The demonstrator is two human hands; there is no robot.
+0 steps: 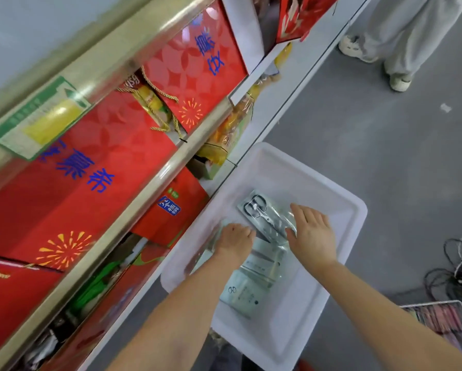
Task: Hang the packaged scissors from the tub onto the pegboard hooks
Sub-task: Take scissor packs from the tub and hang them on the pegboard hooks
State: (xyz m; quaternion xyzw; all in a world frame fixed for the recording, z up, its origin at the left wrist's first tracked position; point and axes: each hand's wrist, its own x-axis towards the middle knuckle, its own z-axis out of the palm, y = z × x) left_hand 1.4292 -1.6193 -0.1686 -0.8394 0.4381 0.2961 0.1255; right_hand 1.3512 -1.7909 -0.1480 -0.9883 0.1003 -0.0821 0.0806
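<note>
Both hands are down inside the white tub, which sits on the grey floor just beside the shelf unit. The left hand is curled, knuckles up, its fingertips tucked under or against the edge of a pack, so I cannot tell whether that grip has closed on anything. The right hand lies flat and spread, fingers released, resting on the glossy film of the top scissors pack.

That top pack lies flat in the tub, its long axis running from about 10 o'clock to 4 o'clock. The black handle loops sit at the 10 o'clock end and the blades point toward 4 o'clock, their tips hidden between the two hands. Glare on the plastic washes out most of the print.

More packs lie beneath it, stretching toward 7 o'clock, probably two or three, overlapped and partly covered by the left forearm, so the count is unclear. The tub's near corner is cut off by the arms.

At 9 o'clock, red gift boxes fill the shelves. At 1 o'clock stands another person's legs, cut off at the frame edge. Tangled cables lie at 3 o'clock.
</note>
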